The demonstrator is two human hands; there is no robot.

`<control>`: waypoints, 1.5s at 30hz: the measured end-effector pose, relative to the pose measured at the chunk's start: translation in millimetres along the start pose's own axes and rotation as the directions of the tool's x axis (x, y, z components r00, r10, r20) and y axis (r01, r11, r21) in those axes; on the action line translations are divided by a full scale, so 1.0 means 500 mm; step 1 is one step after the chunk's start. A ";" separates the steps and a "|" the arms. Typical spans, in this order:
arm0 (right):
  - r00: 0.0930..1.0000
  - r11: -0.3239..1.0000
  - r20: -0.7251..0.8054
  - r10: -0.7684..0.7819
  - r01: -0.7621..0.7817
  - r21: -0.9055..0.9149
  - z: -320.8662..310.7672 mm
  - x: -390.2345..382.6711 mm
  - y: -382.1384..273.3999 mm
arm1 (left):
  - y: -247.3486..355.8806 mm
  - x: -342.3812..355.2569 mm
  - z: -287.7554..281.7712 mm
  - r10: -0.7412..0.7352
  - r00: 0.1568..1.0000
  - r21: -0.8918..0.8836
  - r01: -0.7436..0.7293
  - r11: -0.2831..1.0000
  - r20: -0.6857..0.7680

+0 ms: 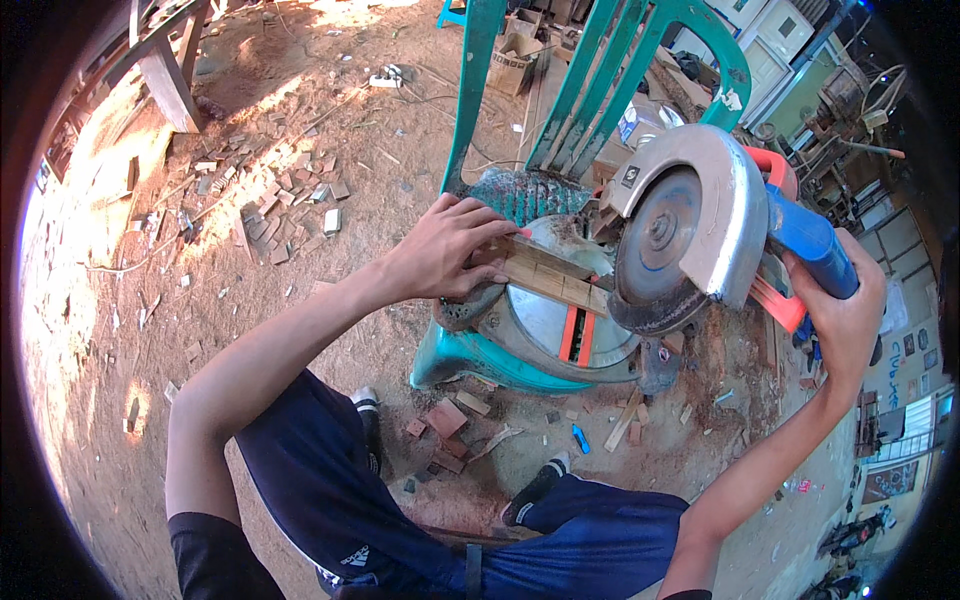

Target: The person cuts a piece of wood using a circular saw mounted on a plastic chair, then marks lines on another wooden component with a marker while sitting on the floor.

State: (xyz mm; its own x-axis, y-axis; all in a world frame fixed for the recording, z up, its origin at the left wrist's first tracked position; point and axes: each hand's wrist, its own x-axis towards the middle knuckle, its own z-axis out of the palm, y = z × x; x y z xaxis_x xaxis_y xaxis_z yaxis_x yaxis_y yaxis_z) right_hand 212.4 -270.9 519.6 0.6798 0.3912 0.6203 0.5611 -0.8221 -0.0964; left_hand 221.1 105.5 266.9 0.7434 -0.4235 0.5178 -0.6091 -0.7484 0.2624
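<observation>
A miter saw with a grey blade guard (735,235) rests on a green plastic chair (450,358). Its round blade (658,232) stands raised at the right end of a short wooden board (552,283). My left hand (462,245) grips the board's left end against the saw's fence, with thumb in front and fingers over the top. The fingers of my right hand (845,305) wrap round the saw's blue and orange handle (815,240). Below the board, the metal turntable (535,318) shows an orange slot insert (576,335). Whether the blade spins I cannot tell.
Wood offcuts (447,417) lie on the dirt floor by my feet, near a small blue object (580,438). More scraps (275,205) are scattered at the left. A power strip (385,78) and cables lie farther back. A cardboard box (515,62) stands behind the chair.
</observation>
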 end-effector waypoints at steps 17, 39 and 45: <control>1.000 1.000 0.017 0.001 0.000 -0.025 -0.004 0.002 -0.006 | 0.002 0.002 -0.001 -0.005 1.000 0.005 0.005 1.000 0.011; 1.000 1.000 -0.006 -0.016 0.016 -0.017 -0.001 0.001 -0.003 | 0.015 0.001 0.005 -0.011 0.998 0.027 0.012 1.000 -0.066; 1.000 1.000 0.000 -0.002 0.002 -0.002 0.000 0.002 -0.003 | 0.010 0.000 0.008 -0.008 0.997 0.047 0.012 0.999 -0.071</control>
State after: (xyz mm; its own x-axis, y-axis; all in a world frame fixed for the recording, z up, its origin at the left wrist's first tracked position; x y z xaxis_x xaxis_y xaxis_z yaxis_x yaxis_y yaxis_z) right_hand 212.1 -269.1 520.2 0.6787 0.3925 0.6208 0.5611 -0.8224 -0.0935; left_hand 219.1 99.8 265.1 0.7268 -0.3798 0.5723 -0.5869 -0.7763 0.2301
